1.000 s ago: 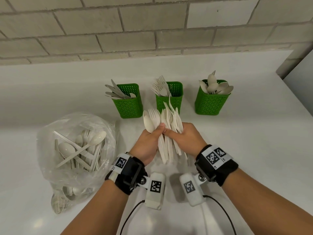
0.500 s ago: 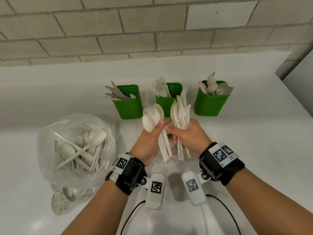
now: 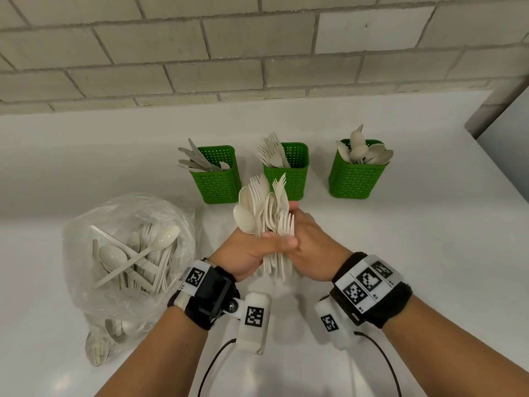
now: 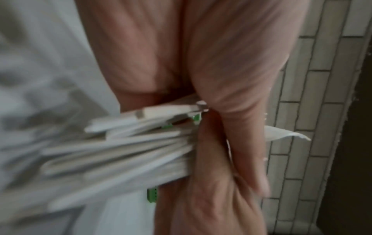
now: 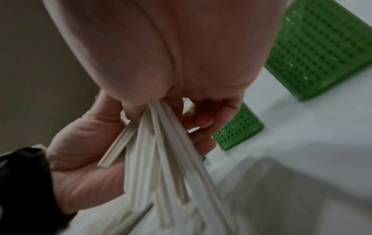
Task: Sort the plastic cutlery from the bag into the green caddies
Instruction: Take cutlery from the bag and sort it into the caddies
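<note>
A person stands at a white counter [image 3: 400,267], both forearms reaching forward, each wrist wearing a black band with a small camera. The left hand [image 3: 246,253] and the right hand [image 3: 312,247] meet in front of the body, fingers curled from either side round one mixed bundle of cutlery [image 3: 266,213]. Pale forks and at least one spoon fan upward from the grip; their handles hang below it, clear of the counter. From the right wrist camera, several ribbed handles [image 5: 161,151] trail out under the curled fingers. The left wrist view is blurred, but it too shows a sheaf of handles [image 4: 130,151] caught in the fist.

To the left of the grip, just beside the left wrist, sits a clear plastic bag [image 3: 123,253], slumped open. A good many spoons, forks and knives remain inside, and more lie in its folds at the near end.

Beyond the grip, toward a pale brick wall [image 3: 257,53], three green caddies stand in a row. The left caddy [image 3: 217,181], ahead and slightly left, holds knives. The middle caddy [image 3: 292,173], straight ahead, just behind the fork tips, holds forks. The right caddy [image 3: 357,179], ahead and well to the right, holds spoons.

The sorting looks partway done: each caddy has a share, but the handful is not yet divided, and much of the bag's load awaits.
</note>
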A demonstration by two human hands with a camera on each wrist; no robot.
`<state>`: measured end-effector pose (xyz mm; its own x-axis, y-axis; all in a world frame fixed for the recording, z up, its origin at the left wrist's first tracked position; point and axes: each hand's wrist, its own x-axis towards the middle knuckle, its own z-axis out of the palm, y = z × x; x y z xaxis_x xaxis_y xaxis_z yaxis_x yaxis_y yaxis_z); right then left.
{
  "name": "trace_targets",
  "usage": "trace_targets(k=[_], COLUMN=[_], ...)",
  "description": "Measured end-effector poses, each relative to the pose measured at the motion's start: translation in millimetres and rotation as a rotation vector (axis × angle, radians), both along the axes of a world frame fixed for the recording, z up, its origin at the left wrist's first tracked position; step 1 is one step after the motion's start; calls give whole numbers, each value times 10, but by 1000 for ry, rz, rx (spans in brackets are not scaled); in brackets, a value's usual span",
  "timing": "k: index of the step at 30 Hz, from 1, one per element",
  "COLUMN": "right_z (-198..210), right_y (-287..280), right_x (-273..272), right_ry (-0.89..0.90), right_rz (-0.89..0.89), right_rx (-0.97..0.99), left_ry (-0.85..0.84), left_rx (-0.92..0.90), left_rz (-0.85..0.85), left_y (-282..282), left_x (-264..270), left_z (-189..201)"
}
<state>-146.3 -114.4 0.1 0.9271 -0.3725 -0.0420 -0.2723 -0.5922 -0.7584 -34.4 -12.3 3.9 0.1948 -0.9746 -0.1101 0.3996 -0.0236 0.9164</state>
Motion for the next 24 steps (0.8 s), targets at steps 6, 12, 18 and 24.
trace_targets(k=[6,12,18,24], right_z=[232,399,391,176], right_y=[-139,-136,-192,-158], right_x=[-63,-38,-147,-140], right_ry=[130,134,64,24], right_rz=[73,56,53,-21], right_rx=[25,66,57,101], left_ry=[-120,-190,-311,-467], left_rx=[15,-16,-3,20], left_rz=[6,79,81,11], left_y=[22,-114,-165,-168], left_x=[-87,-28,-44,-38], left_z=[31,83,77,22])
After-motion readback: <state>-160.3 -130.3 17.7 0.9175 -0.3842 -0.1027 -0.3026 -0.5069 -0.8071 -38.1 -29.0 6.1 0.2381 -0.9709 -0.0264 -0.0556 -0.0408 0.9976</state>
